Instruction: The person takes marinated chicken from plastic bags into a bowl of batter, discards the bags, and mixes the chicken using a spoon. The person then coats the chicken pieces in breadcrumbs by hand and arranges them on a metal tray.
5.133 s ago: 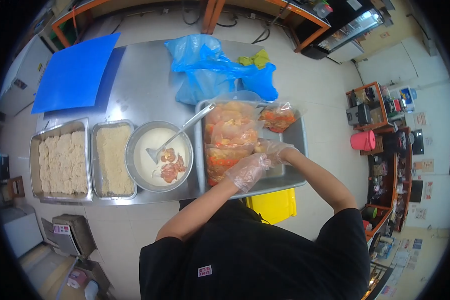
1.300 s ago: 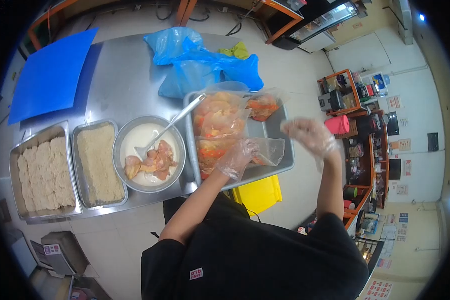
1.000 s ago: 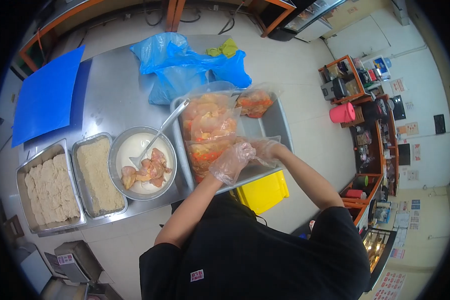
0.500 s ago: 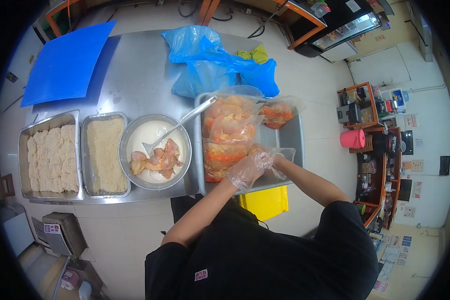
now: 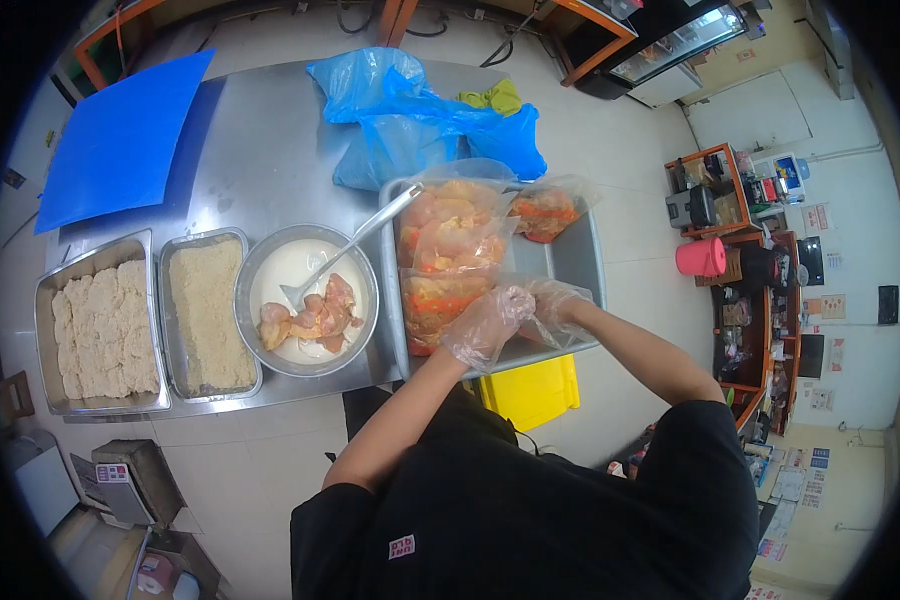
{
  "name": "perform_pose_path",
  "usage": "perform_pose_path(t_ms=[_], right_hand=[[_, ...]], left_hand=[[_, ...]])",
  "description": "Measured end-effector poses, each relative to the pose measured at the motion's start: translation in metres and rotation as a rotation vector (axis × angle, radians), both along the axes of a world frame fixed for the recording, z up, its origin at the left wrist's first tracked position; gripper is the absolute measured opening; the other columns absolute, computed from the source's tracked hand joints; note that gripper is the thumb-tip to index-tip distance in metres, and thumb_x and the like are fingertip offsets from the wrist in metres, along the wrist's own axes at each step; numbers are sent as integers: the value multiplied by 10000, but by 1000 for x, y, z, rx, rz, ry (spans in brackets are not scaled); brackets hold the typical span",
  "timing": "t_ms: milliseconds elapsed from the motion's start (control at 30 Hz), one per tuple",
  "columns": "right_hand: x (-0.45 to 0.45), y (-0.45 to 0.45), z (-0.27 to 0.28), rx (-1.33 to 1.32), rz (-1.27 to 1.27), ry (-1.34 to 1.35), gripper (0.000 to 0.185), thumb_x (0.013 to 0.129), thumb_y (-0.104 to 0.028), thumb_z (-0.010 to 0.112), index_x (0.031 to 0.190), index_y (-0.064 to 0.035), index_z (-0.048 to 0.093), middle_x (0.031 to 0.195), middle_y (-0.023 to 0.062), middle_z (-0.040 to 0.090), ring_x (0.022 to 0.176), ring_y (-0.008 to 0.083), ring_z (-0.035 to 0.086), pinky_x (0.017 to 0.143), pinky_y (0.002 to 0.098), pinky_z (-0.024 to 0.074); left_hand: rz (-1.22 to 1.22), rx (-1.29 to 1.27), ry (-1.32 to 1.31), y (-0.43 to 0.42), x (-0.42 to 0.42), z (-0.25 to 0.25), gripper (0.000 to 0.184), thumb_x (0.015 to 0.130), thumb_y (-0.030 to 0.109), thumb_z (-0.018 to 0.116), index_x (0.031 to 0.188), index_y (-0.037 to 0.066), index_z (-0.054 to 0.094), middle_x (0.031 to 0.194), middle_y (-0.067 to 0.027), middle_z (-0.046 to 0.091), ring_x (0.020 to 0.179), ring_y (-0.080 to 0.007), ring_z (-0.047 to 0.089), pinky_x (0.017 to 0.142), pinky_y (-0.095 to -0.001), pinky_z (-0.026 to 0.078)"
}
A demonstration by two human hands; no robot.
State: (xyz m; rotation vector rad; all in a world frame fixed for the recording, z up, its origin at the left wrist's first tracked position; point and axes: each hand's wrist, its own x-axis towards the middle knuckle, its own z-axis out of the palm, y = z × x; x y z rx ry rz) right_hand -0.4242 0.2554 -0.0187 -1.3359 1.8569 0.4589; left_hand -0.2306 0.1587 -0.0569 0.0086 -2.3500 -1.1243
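My left hand, in a clear plastic glove, is over the front of the grey tub with its fingers curled closed. Whatever they grip, if anything, I cannot make out. Close beside it on the right, my right hand is wrapped in loose clear plastic; its fingers are hidden, and I cannot tell whether this is a glove or a bag. Clear bags of chicken pieces in orange-red marinade fill the tub's left side. Another bag lies at its back right.
Left of the tub, a bowl holds white batter, chicken pieces and a ladle. Farther left are a pan of crumbs and a pan of coated pieces. Blue bags and a blue board lie behind.
My hands have drawn slightly apart; the left fingers have moved back from the plastic at my right wrist. The view has shifted a little.
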Motion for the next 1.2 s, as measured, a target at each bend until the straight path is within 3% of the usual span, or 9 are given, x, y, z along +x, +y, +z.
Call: perform_pose_path(t_ms=[67, 133, 267, 367, 667, 767, 867, 967, 1200], right_hand=[[15, -10, 41, -48, -34, -60, 378, 913, -360, 719, 1238, -169, 707, 1238, 148, 696, 1169, 327, 627, 1038, 399, 480], [27, -11, 77, -183, -230, -188, 366, 882, -305, 763, 1212, -155, 710, 1195, 135, 710, 1103, 300, 645, 1006, 378, 497], [13, -2, 100, -157, -528, -226, 367, 809, -202, 830, 1145, -123, 706, 1089, 85, 725, 980, 222, 656, 939, 322, 521], [4, 7, 118, -244, -663, -326, 361, 798, -198, 822, 1122, -102, 694, 1044, 45, 711, 952, 175, 644, 903, 301, 519], [-19, 23, 144, -362, -769, -300, 330, 741, -65, 770, 1057, -88, 677, 979, 7, 681, 925, 130, 633, 898, 283, 517], [-19, 27, 161, -404, -826, -384, 322, 754, -77, 763, 1062, -91, 672, 1001, -2, 672, 942, 124, 627, 911, 282, 512], [-9, 18, 188, -373, -813, -246, 314, 767, -83, 753, 1068, -91, 667, 1033, -8, 664, 971, 123, 618, 927, 284, 504], [-9, 18, 202, -406, -776, -222, 325, 774, -87, 748, 1088, -91, 664, 1053, -3, 658, 993, 121, 612, 934, 286, 500], [-25, 15, 208, -427, -699, -254, 336, 765, -93, 733, 1094, -73, 667, 1038, 7, 653, 986, 120, 610, 916, 285, 499]], left_hand=[[16, 9, 26, -2, 2, 4, 232, 932, 72, 579, 1134, 51, 692, 1101, -155, 685, 1048, -342, 669, 895, -422, 574], [-9, 33, -53, -5, 1, 2, 249, 922, 81, 586, 1145, 61, 695, 1134, -141, 677, 1086, -328, 647, 932, -409, 553], [29, 76, -101, -8, 6, 1, 261, 903, 87, 594, 1142, 60, 697, 1155, -123, 676, 1137, -317, 621, 970, -408, 536], [39, 50, -81, -10, 3, -6, 291, 864, 71, 609, 1141, 55, 698, 1185, -109, 671, 1179, -309, 601, 1000, -409, 525], [35, -58, -112, -13, 2, -7, 322, 819, 61, 632, 1134, 58, 697, 1207, -100, 662, 1196, -298, 585, 1014, -400, 516], [37, 97, -133, -13, 0, -8, 276, 845, 65, 613, 1108, 49, 698, 1179, -114, 667, 1185, -307, 587, 1013, -409, 508], [53, 269, -121, -13, 0, -2, 229, 896, 81, 588, 1094, 36, 694, 1153, -131, 671, 1179, -330, 587, 1027, -426, 492], [36, 164, -45, -10, -5, -20, 215, 932, 100, 575, 1097, 25, 692, 1160, -142, 669, 1183, -354, 582, 1050, -445, 474], [23, 136, -79, -10, 3, -3, 254, 892, 124, 608, 1115, 52, 707, 1225, -110, 659, 1217, -325, 572, 1072, -425, 461]])
